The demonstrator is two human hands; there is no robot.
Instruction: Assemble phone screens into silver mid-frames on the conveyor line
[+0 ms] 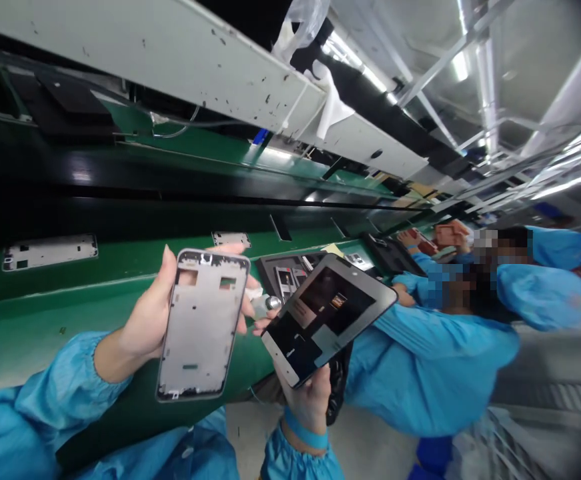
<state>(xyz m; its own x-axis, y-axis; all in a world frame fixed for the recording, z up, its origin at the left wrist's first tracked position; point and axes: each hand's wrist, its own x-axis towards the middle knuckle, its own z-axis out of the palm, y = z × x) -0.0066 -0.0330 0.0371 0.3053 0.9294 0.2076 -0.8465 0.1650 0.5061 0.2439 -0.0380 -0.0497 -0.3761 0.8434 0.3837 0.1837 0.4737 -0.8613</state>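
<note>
My left hand [143, 320] is closed around the edges of a grey metal phone frame [201, 333]. The frame is held upright and tilted a little, with two cutouts near its top and a slot near the bottom. To its right, my right hand [306, 397] grips a tablet-like device [330, 313] from below. This device has a light border and a dark glossy face with reflections, and it leans to the right. Fingertips show at its left edge, beside a small bottle [266, 305] with a metal top. The frame and the device are apart.
More phone frames lie on the green bench, one at the left [50, 252] and one behind my hands [231, 239]. A black tray [267, 267] holding small parts sits behind the device. Co-workers in blue sleeves [430, 360] are close on my right. A speckled light beam [180, 60] runs overhead.
</note>
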